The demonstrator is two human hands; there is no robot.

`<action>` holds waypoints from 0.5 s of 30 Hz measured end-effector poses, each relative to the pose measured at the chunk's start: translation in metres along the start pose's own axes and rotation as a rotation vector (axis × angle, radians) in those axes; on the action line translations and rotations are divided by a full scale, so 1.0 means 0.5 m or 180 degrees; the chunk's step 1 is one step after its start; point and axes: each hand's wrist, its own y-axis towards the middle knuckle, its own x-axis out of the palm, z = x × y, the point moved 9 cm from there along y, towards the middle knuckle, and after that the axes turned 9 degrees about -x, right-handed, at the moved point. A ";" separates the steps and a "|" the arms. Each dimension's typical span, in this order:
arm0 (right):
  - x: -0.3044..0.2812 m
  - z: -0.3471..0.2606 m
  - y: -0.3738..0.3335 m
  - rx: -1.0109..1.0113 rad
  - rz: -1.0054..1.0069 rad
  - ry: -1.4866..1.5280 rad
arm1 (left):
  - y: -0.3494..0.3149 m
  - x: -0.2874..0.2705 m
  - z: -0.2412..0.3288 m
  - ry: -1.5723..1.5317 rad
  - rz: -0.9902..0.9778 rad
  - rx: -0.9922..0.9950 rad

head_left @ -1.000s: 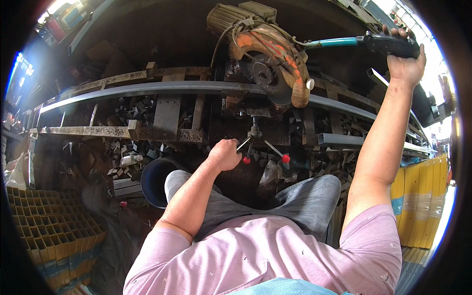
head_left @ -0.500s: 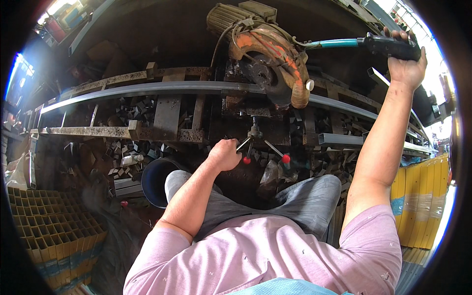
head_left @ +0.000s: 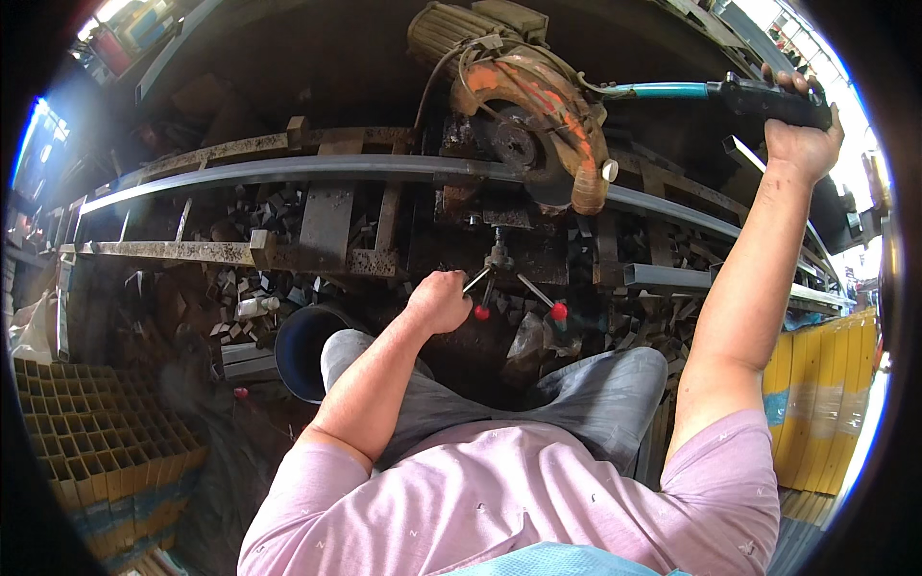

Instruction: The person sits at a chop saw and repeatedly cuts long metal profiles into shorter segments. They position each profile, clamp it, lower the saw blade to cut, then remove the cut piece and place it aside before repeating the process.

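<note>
My right hand (head_left: 802,139) is wrapped round the black handle (head_left: 773,101) of a cut-off saw, at the end of a teal bar (head_left: 663,90). The saw's worn orange guard (head_left: 533,82) covers part of a dark round blade (head_left: 523,144), which stands at a long grey metal tube (head_left: 317,168) lying across the bench. My left hand (head_left: 443,301) is closed on one spoke of the vise's handwheel (head_left: 498,259); the end of that spoke is hidden in my fist. Two other spokes end in red knobs (head_left: 559,311).
Small offcuts (head_left: 259,216) lie heaped under the rails. Beside my left knee stands a dark blue bucket (head_left: 300,355). Stacked yellow tubes (head_left: 96,432) sit at the lower left, with more yellow pieces (head_left: 826,394) at the right. A short grey tube (head_left: 667,276) rests right of the vise.
My right hand and the saw handle have shifted slightly right and down, and the saw head a little with them. My left hand stays on the spoke.
</note>
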 end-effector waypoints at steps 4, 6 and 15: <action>-0.042 -0.013 -0.039 -0.0229 0.0119 0.0034 | 0.003 0.005 -0.008 0.0009 0.0012 -0.0035; -0.067 -0.022 -0.045 -0.0369 0.0518 -0.0266 | 0.011 0.003 -0.005 0.0085 0.0069 -0.0062; 0.149 0.067 0.057 -0.0656 0.1063 -0.1445 | -0.005 0.008 -0.001 0.0176 0.0254 -0.0355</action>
